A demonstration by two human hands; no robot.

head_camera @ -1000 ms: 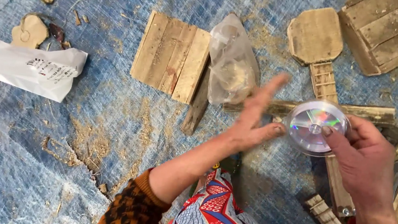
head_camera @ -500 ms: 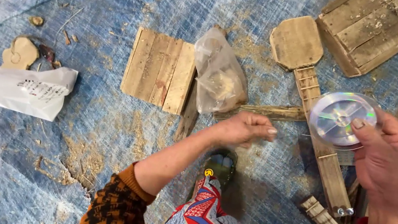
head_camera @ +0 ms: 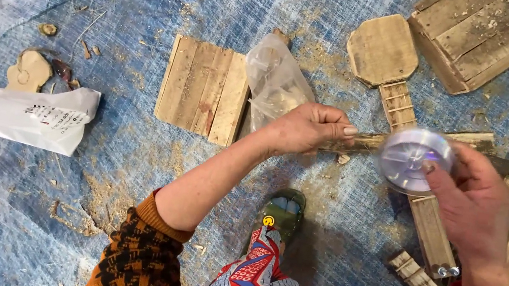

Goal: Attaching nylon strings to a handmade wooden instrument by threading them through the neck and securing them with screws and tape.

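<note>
The right hand (head_camera: 479, 209) holds a shiny round disc (head_camera: 413, 159) by its edge, with the thumb on the near rim and the fingers curled behind it. The disc is silvery with a hint of purple, and it has a small hole in the middle. Its flat face is turned up toward the camera and tipped a little to the left.

Just left of the disc, the left hand (head_camera: 308, 130) is closed around a rough wooden stick (head_camera: 364, 142). The stick is thin, brown and bumpy. It lies sideways, and its long way runs left to right. Its right end goes behind the disc.

Past the left hand's knuckles lies a clear plastic bag (head_camera: 274, 84), and beside that a small board of wooden slats (head_camera: 203, 88). Far off to the left is a white paper bag (head_camera: 18, 114). Above the disc sits a wooden paddle shape (head_camera: 382, 49). Everything rests on a blue woven tarp (head_camera: 122, 10) dusted with sawdust.
</note>
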